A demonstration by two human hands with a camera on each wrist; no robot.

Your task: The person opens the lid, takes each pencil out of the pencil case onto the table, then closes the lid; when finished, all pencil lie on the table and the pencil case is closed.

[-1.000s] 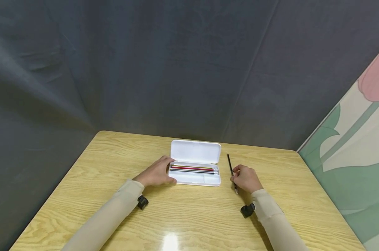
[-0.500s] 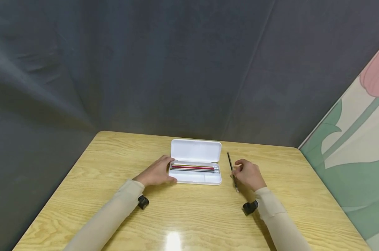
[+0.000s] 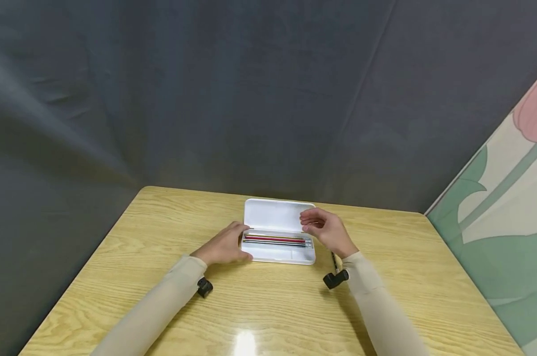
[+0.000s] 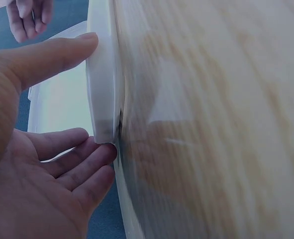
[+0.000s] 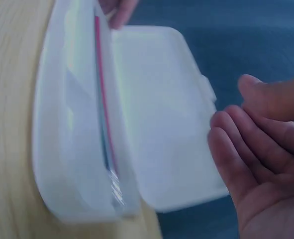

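A white pencil case (image 3: 277, 253) lies open on the wooden table (image 3: 273, 306), lid (image 3: 273, 215) tipped back, with several pencils (image 3: 275, 240) in a row inside. My left hand (image 3: 224, 244) rests against the case's left end, thumb and straight fingers touching its edge (image 4: 103, 89). My right hand (image 3: 324, 230) hovers empty over the right end of the case, fingers relaxed near the lid's edge (image 5: 161, 114). A black pencil (image 3: 334, 259) lies on the table right of the case, mostly hidden behind my right wrist.
Dark grey curtain (image 3: 250, 99) hangs behind the table. A flower-patterned panel (image 3: 509, 212) stands along the right side. Small black cameras (image 3: 204, 287) sit at both wrists.
My right hand has left the black pencil lying on the table and moved up and left to the case's lid. The left hand has stayed at the case.
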